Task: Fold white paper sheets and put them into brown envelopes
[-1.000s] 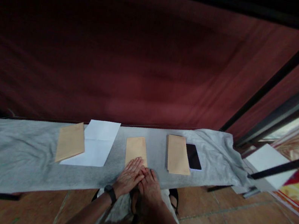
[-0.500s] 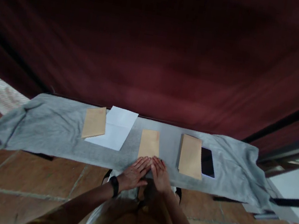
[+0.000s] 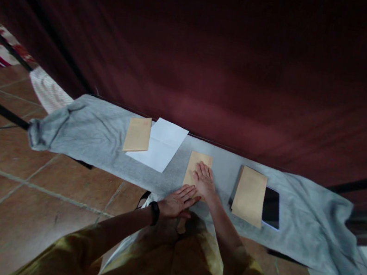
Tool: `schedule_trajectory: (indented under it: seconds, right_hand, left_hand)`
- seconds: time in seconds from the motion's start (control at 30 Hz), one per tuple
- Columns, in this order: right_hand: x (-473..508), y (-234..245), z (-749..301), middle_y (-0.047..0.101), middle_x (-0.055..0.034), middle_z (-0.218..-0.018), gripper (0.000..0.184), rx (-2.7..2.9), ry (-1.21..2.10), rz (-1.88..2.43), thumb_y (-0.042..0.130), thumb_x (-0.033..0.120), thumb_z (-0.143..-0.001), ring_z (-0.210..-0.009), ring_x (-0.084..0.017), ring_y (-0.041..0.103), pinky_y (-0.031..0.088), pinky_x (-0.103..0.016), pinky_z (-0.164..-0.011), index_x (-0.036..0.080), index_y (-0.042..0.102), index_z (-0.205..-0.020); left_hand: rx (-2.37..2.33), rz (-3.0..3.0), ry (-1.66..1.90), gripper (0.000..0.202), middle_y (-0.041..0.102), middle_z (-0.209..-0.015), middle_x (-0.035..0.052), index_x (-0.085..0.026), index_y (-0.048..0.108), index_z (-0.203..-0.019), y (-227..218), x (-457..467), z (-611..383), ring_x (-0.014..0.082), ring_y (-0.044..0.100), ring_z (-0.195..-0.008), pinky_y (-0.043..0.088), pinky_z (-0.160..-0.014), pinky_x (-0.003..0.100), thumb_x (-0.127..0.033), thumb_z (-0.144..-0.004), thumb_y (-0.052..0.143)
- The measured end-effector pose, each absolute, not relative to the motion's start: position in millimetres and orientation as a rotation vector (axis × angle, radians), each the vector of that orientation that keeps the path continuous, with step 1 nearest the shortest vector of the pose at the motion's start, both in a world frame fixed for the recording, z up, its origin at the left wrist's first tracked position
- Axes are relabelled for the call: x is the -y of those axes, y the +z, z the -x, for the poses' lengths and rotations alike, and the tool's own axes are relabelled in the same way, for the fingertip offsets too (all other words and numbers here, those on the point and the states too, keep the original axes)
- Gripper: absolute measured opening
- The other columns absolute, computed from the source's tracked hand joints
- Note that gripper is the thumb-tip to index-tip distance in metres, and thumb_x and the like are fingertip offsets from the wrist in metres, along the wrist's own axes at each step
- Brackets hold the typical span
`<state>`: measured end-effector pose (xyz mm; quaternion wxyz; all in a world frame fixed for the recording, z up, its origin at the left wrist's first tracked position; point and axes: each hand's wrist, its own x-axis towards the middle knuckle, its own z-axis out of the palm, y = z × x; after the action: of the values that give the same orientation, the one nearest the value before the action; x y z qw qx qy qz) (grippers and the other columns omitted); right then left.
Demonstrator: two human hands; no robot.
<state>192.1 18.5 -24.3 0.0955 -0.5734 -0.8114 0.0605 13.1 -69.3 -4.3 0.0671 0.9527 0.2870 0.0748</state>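
A brown paper envelope point(image 3: 194, 162) lies flat on the grey cloth point(image 3: 105, 143) in front of me. My right hand point(image 3: 203, 181) rests flat on its right side, fingers stretched out and slightly apart. At the envelope's near end lies my left hand point(image 3: 178, 202), its fingers extended over the lower edge and a dark band on its wrist. Neither hand is wrapped round anything. The envelope's near part is hidden beneath the hands.
To the right, a stack of brown envelopes point(image 3: 250, 196) lies beside a dark-screened phone point(image 3: 271, 207). Leftward, another brown envelope point(image 3: 138, 134) overlaps a creased white sheet of paper point(image 3: 164, 146). A dark red curtain point(image 3: 193, 78) hangs behind the cloth-covered surface; tiled floor point(image 3: 63, 202) lies below.
My right hand has moved forward from the envelope's near edge onto its face. The left stays near the lower edge. The whole view has tilted and shifted.
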Motion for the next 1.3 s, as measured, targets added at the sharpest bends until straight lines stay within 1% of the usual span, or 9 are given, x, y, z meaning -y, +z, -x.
schedule_trajectory:
  seconds: [0.1, 0.23, 0.43, 0.67, 0.8, 0.9, 1.03, 1.2, 1.3]
  right_hand:
    - [-32.3, -23.7, -189.3, 0.033, -0.0142, -0.161, 0.057, 2.395, 0.19, 1.727, 0.03, 0.034, -0.105, -0.15, -0.022, 0.03, 0.02, -0.045, -0.123, 0.014, 0.027, -0.158]
    - [-36.1, -24.0, -187.5, 0.033, -0.0166, -0.161, 0.058, 2.375, 0.177, 1.742, 0.031, 0.037, -0.105, -0.149, -0.023, 0.031, 0.019, -0.045, -0.123, 0.012, 0.027, -0.158]
    - [-12.5, -28.1, -196.0, 0.032, -0.0157, -0.161, 0.055, 2.428, 0.114, 1.675, 0.029, 0.032, -0.105, -0.151, -0.022, 0.028, 0.02, -0.045, -0.123, 0.01, 0.033, -0.155]
    - [28.8, -26.7, -203.1, 0.032, -0.016, -0.161, 0.052, 2.442, 0.1, 1.537, 0.028, 0.026, -0.105, -0.152, -0.024, 0.026, 0.023, -0.05, -0.122, 0.009, 0.036, -0.154]
    - [50.4, -25.6, -204.9, 0.034, -0.0168, -0.16, 0.052, 2.453, 0.11, 1.51, 0.034, 0.025, -0.104, -0.151, -0.025, 0.027, 0.027, -0.051, -0.122, 0.01, 0.036, -0.154]
    - [64.5, -25.7, -207.3, 0.035, -0.0164, -0.16, 0.051, 2.44, 0.093, 1.487, 0.034, 0.024, -0.104, -0.151, -0.024, 0.029, 0.029, -0.05, -0.121, 0.011, 0.036, -0.154]
    - [79.5, -25.5, -210.0, 0.035, -0.0151, -0.16, 0.052, 2.367, 0.071, 1.518, 0.031, 0.029, -0.107, -0.151, -0.023, 0.028, 0.029, -0.046, -0.121, 0.009, 0.035, -0.154]
    - [96.9, -25.5, -212.4, 0.039, -0.012, -0.159, 0.053, 2.347, 0.051, 1.519, 0.034, 0.035, -0.107, -0.149, -0.022, 0.033, 0.028, -0.045, -0.122, 0.012, 0.036, -0.154]
    - [108.1, -24.3, -215.8, 0.04, -0.011, -0.158, 0.055, 2.353, 0.044, 1.5, 0.039, 0.037, -0.105, -0.147, -0.023, 0.036, 0.029, -0.047, -0.122, 0.016, 0.035, -0.155]
  left_hand:
    - [-0.876, -2.857, 0.209, 0.087, 0.027, -0.163, 0.0199, -0.018, 0.025, -0.157, -2.4, 69.7, -14.5, 0.0322, 0.021, -0.153, 0.022, -0.123, 0.05, -0.058, -0.09, 0.062]
    - [-0.88, -2.846, 0.176, 0.088, 0.026, -0.164, 0.0192, -0.019, 0.026, -0.157, -1.7, 70.6, -15.3, 0.0324, 0.02, -0.153, 0.021, -0.123, 0.051, -0.055, -0.088, 0.066]
    - [-0.875, -2.862, 0.196, 0.086, 0.03, -0.163, 0.0185, -0.018, 0.025, -0.157, -6.8, 69.8, -13.2, 0.0305, 0.019, -0.153, 0.021, -0.123, 0.05, -0.059, -0.091, 0.06]
    - [-0.905, -2.883, 0.228, 0.067, 0.047, -0.152, 0.0184, -0.016, 0.047, -0.145, -11.8, 70.9, -12.9, 0.0322, 0.034, -0.148, 0.024, -0.122, 0.051, -0.058, -0.094, 0.055]
    - [-0.884, -2.878, 0.255, 0.063, 0.053, -0.146, 0.0177, -0.016, 0.052, -0.14, -9.6, 71.5, -12.8, 0.0323, 0.038, -0.145, 0.023, -0.123, 0.053, -0.056, -0.091, 0.061]
    - [-0.844, -2.896, 0.269, 0.064, 0.055, -0.144, 0.018, -0.013, 0.051, -0.14, -7.3, 71.9, -12.1, 0.0323, 0.036, -0.146, 0.021, -0.125, 0.052, -0.053, -0.092, 0.062]
    - [-0.79, -2.915, 0.266, 0.066, 0.053, -0.147, 0.0194, -0.008, 0.047, -0.142, -7.5, 74.4, -7.9, 0.0302, 0.035, -0.147, 0.023, -0.125, 0.047, -0.053, -0.094, 0.058]
    - [-0.821, -2.88, 0.265, 0.074, 0.039, -0.158, 0.0206, -0.008, 0.037, -0.15, -11.3, 79.5, 0.9, 0.0278, 0.031, -0.15, 0.026, -0.123, 0.043, -0.056, -0.096, 0.053]
    - [-0.86, -2.877, 0.259, 0.079, 0.035, -0.16, 0.0195, -0.009, 0.029, -0.155, -10.9, 83.2, 2.8, 0.028, 0.028, -0.151, 0.027, -0.122, 0.043, -0.057, -0.097, 0.051]
